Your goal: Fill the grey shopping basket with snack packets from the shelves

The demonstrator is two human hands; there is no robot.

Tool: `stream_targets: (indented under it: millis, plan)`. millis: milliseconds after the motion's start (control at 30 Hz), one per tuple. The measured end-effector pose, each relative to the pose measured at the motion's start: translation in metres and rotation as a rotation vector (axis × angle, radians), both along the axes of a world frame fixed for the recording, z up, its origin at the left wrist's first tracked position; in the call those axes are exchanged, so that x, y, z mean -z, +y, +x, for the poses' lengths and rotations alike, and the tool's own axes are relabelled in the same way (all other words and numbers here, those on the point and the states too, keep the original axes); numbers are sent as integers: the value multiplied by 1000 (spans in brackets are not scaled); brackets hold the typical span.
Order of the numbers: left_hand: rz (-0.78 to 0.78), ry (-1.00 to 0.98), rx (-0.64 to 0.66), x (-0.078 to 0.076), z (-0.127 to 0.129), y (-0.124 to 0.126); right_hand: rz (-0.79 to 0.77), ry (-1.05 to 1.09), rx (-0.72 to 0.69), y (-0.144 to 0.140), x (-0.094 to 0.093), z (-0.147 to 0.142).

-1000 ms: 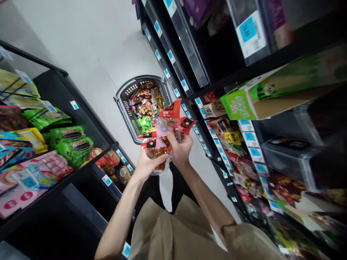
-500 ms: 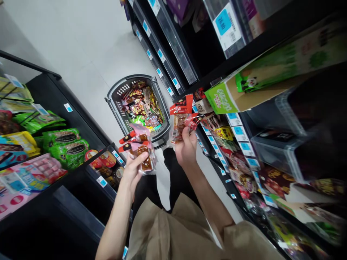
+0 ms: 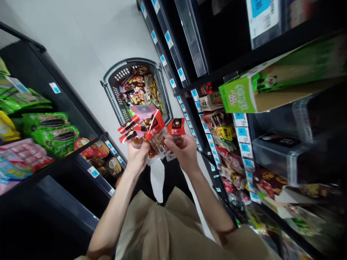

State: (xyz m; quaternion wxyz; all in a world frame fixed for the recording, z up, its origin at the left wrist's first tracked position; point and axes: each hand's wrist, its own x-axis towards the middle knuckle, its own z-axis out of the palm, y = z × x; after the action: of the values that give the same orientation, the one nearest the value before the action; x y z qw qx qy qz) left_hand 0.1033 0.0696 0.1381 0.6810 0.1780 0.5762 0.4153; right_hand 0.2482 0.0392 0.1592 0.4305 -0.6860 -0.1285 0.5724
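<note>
Red-topped snack packets point(image 3: 155, 126) fan out in front of the torso — the left grip point(image 3: 137, 158) pinches some under its thumb, the right grip point(image 3: 187, 153) pinches others just beside them. Beyond, a gray shopping basket point(image 3: 114, 90) holding more packaged snacks stands on the floor point(image 3: 67, 50), between dark shelves point(image 3: 58, 104).

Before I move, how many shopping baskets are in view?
1: a dark grey basket on the floor, beyond the left hand and right hand. The red-topped packets they hold hide part of its near side.
</note>
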Motion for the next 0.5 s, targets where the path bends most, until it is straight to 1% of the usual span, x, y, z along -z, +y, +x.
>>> stream_targets:
  millis: [33,100,167,233,267,333,400,433,500]
  plan:
    - [4,-15,15,2,-2,-2,3,-40,-13,0,0,-3]
    - [1,24,20,4,-4,-3,22,-95,-68,1,3,-11]
    - [-25,102,-15,3,-3,0,41,-91,-156,1,7,-15]
    - [-62,140,-57,1,-2,5,44,-55,-195,3,10,-14]
    - [-72,144,-66,0,-2,7,43,-41,-172,4,11,-10]
    - [-69,168,-51,2,-6,11,67,-27,-50,7,11,0]
    - [-46,198,1,6,-10,14,127,-21,61,10,10,8]
    - [-34,195,45,8,-11,15,156,-21,70,12,10,10]
    - [-10,157,139,10,-7,17,173,-42,-19,14,11,9]
